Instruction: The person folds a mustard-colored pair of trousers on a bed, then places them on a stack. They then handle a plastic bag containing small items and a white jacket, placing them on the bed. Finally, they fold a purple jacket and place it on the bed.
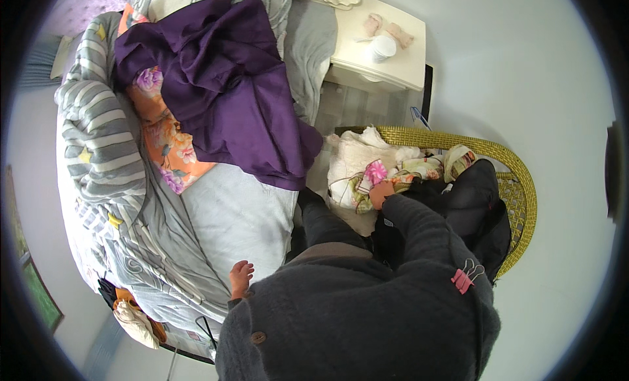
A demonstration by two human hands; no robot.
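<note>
My right hand reaches into the clothes heaped on a wicker chair. Its fingers close on a floral cloth, cream with green and pink, and the fingertips are partly hidden in the folds. Underneath lies a fluffy white garment, with black clothing piled beside it. Over the edge of the bed hovers my left hand, holding nothing, its fingers slightly apart. Ahead of it, a rumpled dark purple cloth is spread on the bed, partly covering an orange flowered fabric.
A grey-and-white striped blanket is bunched along the bed. By the wall stands a white nightstand bearing a white cup and small pinkish items. Several garments hang beyond the bed's lower left.
</note>
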